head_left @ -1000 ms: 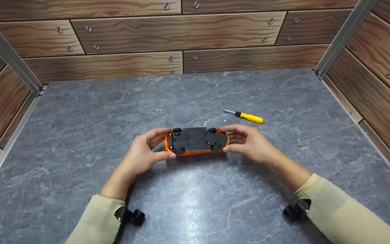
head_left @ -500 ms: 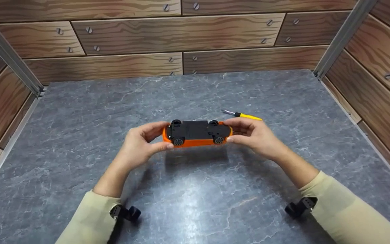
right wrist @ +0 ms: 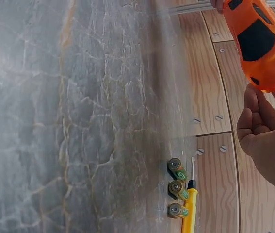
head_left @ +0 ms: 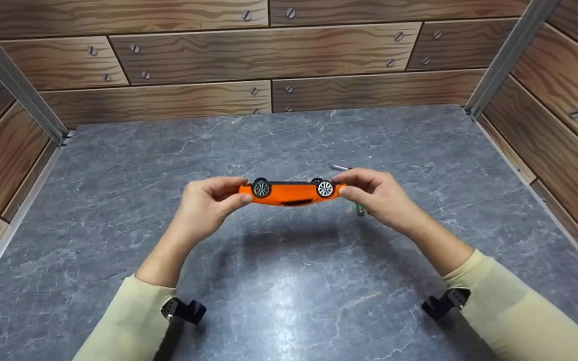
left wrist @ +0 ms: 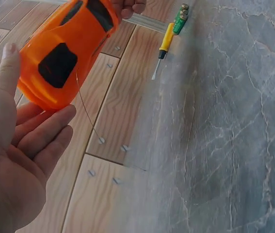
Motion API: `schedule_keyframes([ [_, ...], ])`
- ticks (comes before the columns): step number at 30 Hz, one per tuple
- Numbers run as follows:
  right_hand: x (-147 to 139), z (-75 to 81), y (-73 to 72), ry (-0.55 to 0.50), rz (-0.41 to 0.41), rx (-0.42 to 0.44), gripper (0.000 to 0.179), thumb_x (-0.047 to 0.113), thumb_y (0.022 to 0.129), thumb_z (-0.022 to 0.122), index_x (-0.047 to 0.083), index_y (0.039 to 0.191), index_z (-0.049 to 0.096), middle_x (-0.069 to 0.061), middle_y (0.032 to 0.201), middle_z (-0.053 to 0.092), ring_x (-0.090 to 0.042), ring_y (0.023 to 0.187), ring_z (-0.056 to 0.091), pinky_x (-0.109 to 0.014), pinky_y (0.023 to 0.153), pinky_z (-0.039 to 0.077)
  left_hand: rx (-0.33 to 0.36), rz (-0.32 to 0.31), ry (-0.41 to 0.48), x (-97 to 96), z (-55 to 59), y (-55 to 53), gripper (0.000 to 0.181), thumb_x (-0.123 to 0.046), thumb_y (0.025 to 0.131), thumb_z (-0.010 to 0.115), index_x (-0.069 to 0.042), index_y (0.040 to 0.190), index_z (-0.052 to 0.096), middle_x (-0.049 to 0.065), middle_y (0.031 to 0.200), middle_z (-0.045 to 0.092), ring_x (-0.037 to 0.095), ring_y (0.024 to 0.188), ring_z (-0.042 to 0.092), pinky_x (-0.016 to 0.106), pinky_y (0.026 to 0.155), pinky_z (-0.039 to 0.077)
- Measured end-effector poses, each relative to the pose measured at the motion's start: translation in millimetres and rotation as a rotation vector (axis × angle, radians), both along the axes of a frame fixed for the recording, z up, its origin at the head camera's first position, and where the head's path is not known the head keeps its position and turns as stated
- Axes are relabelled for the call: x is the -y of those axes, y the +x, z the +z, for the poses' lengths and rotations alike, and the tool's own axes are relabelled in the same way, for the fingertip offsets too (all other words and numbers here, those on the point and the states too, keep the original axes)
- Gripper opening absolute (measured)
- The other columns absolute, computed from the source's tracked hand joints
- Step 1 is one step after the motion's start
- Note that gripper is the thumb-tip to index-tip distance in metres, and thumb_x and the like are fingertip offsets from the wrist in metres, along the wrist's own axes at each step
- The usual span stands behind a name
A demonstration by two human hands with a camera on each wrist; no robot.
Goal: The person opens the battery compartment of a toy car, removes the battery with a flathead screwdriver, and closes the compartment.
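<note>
Between my two hands an orange toy car (head_left: 289,191) is held upside down above the table, its side and wheels facing the head camera. My left hand (head_left: 201,210) grips the car's left end between thumb and fingers. At the other end my right hand (head_left: 387,200) pinches it with thumb and fingertips. The left wrist view shows the orange body (left wrist: 59,29) with black windows and a thin wire-like line (left wrist: 86,111) running from it. In the right wrist view, the car's other end (right wrist: 261,53) has a black window, with my fingertips right at its edge.
Behind my right hand lies a screwdriver (head_left: 340,167), whose yellow handle (right wrist: 189,213) shows in the right wrist view. Three green batteries (right wrist: 177,189) stand beside it on the grey marbled table (head_left: 168,150). Wood-patterned walls (head_left: 264,55) enclose the back and sides.
Both hands have lifted the car off the table and tilted it, so its underside has turned out of sight and its orange side faces me. The right hand now covers the screwdriver's handle.
</note>
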State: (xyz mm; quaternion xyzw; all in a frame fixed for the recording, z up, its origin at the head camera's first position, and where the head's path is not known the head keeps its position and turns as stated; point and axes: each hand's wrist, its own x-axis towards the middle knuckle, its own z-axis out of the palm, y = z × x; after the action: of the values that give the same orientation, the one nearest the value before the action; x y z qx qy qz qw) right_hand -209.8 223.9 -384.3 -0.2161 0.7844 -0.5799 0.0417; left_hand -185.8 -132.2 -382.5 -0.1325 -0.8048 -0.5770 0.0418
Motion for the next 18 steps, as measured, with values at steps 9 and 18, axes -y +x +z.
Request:
schedule_keyframes([
  [9,1.6,2.1,-3.9,0.053,-0.099,0.016,0.024,0.022,0.106,0.068,0.002,0.117,0.077,-0.014,0.098,0.077,-0.031,0.092,0.068,-0.032,0.079,0.057,0.013,0.021,-0.015,-6.7,-1.3,-4.0,0.027,-0.027,0.098,0.079,-0.007,0.116,0.082,0.006,0.095,0.081,0.025,0.089,0.078,0.027,0.074,0.06],
  [18,2.1,2.7,-5.7,0.045,-0.12,0.051,0.03,0.028,0.107,0.068,0.003,0.121,0.076,-0.019,0.105,0.076,-0.024,0.09,0.071,-0.033,0.079,0.059,-0.017,-0.025,0.022,-5.1,-4.9,-4.0,0.036,-0.019,0.095,0.081,-0.004,0.128,0.077,0.011,0.113,0.079,0.022,0.1,0.077,0.028,0.084,0.062],
])
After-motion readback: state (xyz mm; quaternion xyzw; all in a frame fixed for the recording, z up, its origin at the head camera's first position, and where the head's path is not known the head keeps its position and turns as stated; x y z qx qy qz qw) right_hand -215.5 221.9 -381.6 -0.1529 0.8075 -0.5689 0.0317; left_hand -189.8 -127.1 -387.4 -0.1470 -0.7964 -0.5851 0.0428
